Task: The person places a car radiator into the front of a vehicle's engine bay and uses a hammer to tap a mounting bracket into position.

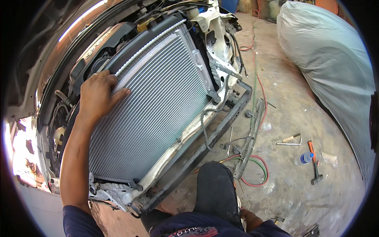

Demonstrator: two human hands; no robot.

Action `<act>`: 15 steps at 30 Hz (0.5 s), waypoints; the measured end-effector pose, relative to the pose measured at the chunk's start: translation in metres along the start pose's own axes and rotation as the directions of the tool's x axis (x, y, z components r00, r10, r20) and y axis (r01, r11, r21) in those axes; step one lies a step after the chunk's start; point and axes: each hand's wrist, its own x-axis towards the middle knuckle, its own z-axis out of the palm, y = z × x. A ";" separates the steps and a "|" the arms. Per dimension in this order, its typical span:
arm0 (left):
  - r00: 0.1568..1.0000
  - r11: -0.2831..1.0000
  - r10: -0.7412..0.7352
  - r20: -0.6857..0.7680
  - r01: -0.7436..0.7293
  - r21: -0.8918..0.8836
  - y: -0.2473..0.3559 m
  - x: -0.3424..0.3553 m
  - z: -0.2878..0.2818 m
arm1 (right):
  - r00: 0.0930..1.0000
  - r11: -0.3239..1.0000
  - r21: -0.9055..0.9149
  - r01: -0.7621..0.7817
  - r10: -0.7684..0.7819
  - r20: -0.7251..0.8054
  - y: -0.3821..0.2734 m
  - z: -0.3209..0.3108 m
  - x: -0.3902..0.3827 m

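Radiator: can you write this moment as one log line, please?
left hand: holds top edge of radiator | right hand: low beside leg, mostly hidden | hammer: on floor beside bottle

Stained concrete floor (pixel 284 100) reaches the far end, where a blue container (pixel 229 5) stands. At right, a grey sheet (pixel 329 59) drapes a bulky shape. White light (pixel 24 152) glares at left; a bright streak (pixel 82 19) slants far left.

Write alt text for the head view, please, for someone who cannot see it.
A person's left hand grips the upper edge of a silver finned radiator in an exposed car front. A hammer lies near a plastic bottle on the concrete floor at right.
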 end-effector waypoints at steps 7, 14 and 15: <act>1.000 1.000 -0.002 0.029 0.001 0.021 0.000 0.001 -0.001 | 0.987 0.922 -0.354 0.153 -0.124 0.105 -0.012 -0.041 -0.010; 0.997 0.996 0.079 -0.022 -0.080 -0.040 -0.018 0.001 0.007 | 0.857 0.966 -0.210 0.153 -0.235 -0.458 -0.070 -0.159 -0.046; 0.997 0.989 0.075 -0.024 -0.078 -0.122 -0.023 0.000 0.009 | 0.780 0.959 0.187 0.213 -0.052 -0.624 -0.082 -0.183 -0.065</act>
